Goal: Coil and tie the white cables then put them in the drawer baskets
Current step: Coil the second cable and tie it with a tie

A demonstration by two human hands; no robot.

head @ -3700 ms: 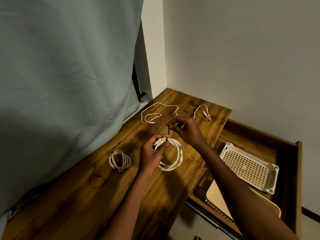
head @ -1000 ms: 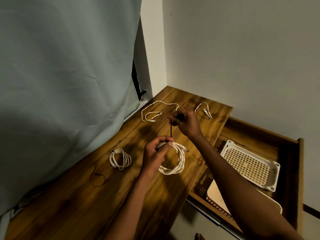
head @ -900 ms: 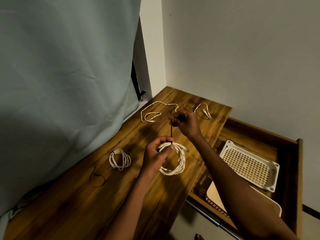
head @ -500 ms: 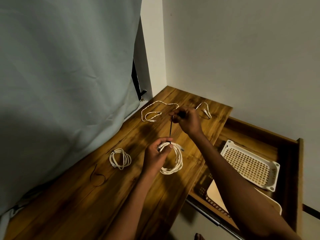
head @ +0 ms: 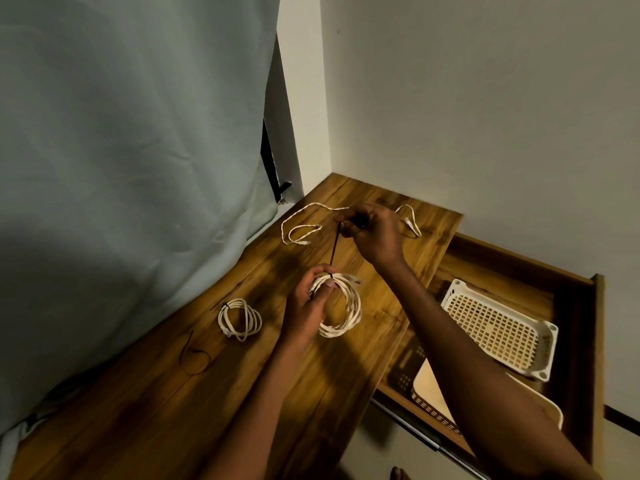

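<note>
My left hand [head: 306, 306] grips a coiled white cable [head: 344, 308] at its top, just above the wooden desk [head: 263, 393]. A black tie [head: 334, 249] runs taut from the coil up to my right hand [head: 372, 233], which pinches its free end. A smaller tied white coil [head: 239, 318] lies on the desk to the left. A loose white cable [head: 301, 225] lies at the far end, partly hidden by my right hand. Two white perforated baskets, an upper basket [head: 498, 327] and a lower basket [head: 429, 382], sit in the open drawer [head: 585, 341] at the right.
A spare black tie [head: 194, 355] lies on the desk near the left. A grey-green curtain [head: 131, 150] hangs along the desk's left side. White walls meet in the corner behind the desk. The drawer juts out below the desk's right edge.
My right hand has pulled the black tie up and away from the coil, drawing it tighter. The left hand keeps its grip on the coil in about the same place.
</note>
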